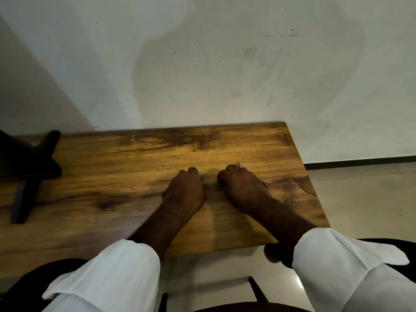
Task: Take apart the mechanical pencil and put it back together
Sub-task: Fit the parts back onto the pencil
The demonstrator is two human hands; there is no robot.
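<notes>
Teal pencil part (202, 175), pink part (240, 164), half-hidden

Open tabletop (225, 143) centre to wall (225, 86); black stand (31, 163) blocks left end.

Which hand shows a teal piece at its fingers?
The left hand; a teal piece peeks out there, while the right hand shows a pink tip.

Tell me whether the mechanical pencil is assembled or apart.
Cannot tell. The left hand shows only a teal bit, the right hand only a pink bit; the hands hide whether these join.
</notes>
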